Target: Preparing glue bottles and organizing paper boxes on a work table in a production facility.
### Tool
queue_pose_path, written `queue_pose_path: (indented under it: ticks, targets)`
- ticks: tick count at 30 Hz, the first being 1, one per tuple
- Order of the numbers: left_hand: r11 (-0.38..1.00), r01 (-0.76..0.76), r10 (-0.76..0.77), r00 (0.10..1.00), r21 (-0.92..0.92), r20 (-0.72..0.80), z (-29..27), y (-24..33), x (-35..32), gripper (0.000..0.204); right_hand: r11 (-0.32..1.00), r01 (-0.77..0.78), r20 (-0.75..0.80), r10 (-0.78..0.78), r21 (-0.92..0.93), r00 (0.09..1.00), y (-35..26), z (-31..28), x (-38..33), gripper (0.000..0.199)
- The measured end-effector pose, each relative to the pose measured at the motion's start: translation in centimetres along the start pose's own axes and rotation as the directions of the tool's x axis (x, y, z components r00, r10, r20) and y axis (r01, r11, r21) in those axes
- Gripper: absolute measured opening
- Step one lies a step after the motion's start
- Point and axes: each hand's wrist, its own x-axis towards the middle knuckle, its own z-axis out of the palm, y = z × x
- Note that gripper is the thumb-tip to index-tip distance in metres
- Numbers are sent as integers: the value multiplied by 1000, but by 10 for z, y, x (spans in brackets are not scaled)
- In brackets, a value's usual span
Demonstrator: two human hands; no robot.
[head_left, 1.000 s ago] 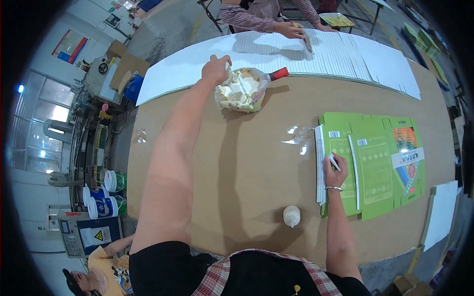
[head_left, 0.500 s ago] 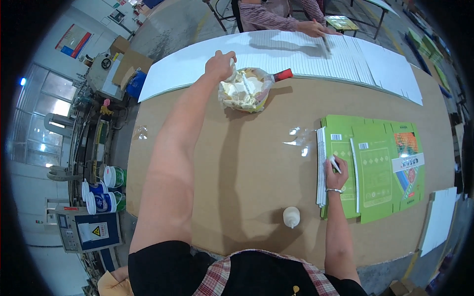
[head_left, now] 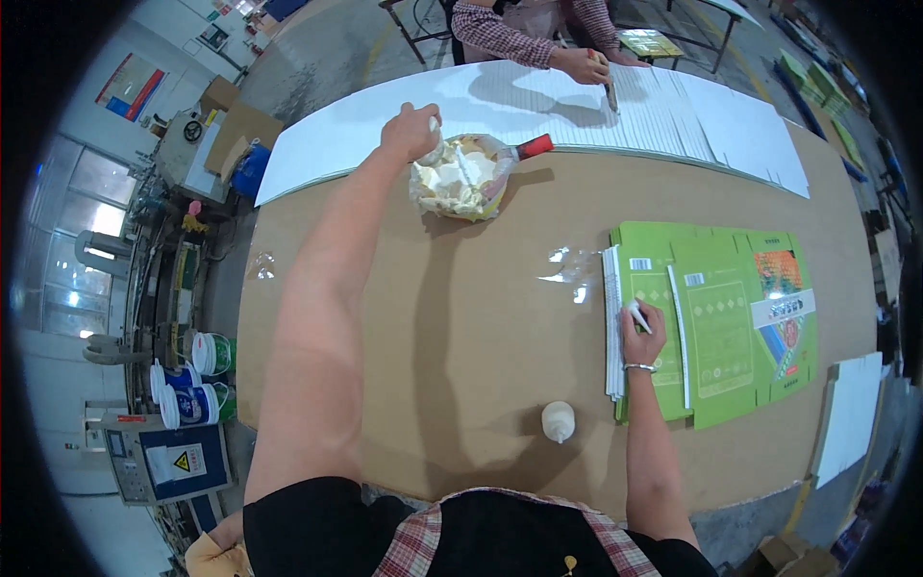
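Observation:
At the far side of the table, my left hand [head_left: 411, 132] is closed on a whitish, crumpled piece at the left rim of a tub [head_left: 461, 183]. I cannot tell whether this piece is the tub's plastic liner. Thick cream-white paste fills the tub, and a red-handled tool [head_left: 535, 146] leans out on its right. My right hand [head_left: 644, 332] rests on a stack of green printed cardboard sheets [head_left: 731, 356], its fingers closed round a small white pointed nozzle [head_left: 638, 317]. Nearer to me stands a white squeeze bottle [head_left: 558, 421] with a narrow tip.
Across the table, a co-worker's hand [head_left: 580, 65] holds a brush [head_left: 611, 94] over overlapping white boards [head_left: 538, 106]. Clear tape [head_left: 572, 264] sticks to the brown tabletop [head_left: 519, 337]. Paint-type buckets [head_left: 192, 404] and machinery stand at the left. White panels [head_left: 846, 413] lie off the right edge.
The whole view has shifted slightly. My left hand stays at the tub's rim, and my right hand still holds the nozzle on the green stack. The co-worker's brush has moved along the white boards.

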Motion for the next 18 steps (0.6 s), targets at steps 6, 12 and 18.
queue_pose_path:
  ticks: [6,12,18]
  targets:
    - [998,-13,18,997,-66,81,4,-8,1,49,1000,12,-20,-13,-22,1000,1,1,-1,27]
    - [996,-33,45,989,-85,144,9,-8,9,53,1000,22,-24,-22,-20,999,1,-1,0,27]
    - [994,-46,57,993,-104,107,13,-13,9,48,999,-25,-7,25,33,1000,0,1,0,26]
